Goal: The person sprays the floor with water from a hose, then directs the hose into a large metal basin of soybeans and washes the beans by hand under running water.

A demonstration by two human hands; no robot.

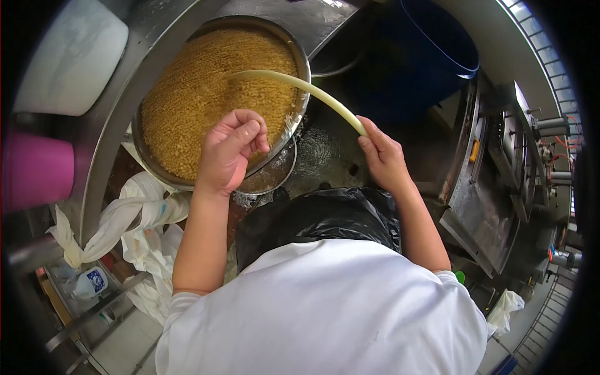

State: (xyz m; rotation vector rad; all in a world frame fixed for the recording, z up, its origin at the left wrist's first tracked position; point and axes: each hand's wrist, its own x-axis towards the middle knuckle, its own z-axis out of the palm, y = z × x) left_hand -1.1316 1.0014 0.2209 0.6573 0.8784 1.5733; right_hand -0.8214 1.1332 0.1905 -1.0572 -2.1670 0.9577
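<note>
A wide metal basin (302,65) holds a mass of yellow beans (181,109), apparently soybeans under water. My right hand (386,157) grips a pale, flexible hose (312,91). The hose arches left over the basin's rim, and its far end reaches the beans. My left hand (232,150) is over the basin's near side, its fingers curled in and the thumb against them. Whatever may be between those fingertips is hidden. The left hand is apart from the hose.
A dark blue tub (412,62) stands beyond the hose. At left are a pink bucket (37,172), a white container (72,56) and twisted white cloth (134,206). Metal equipment (487,206) lines the right side. Wet floor (315,147) shows beside the basin.
</note>
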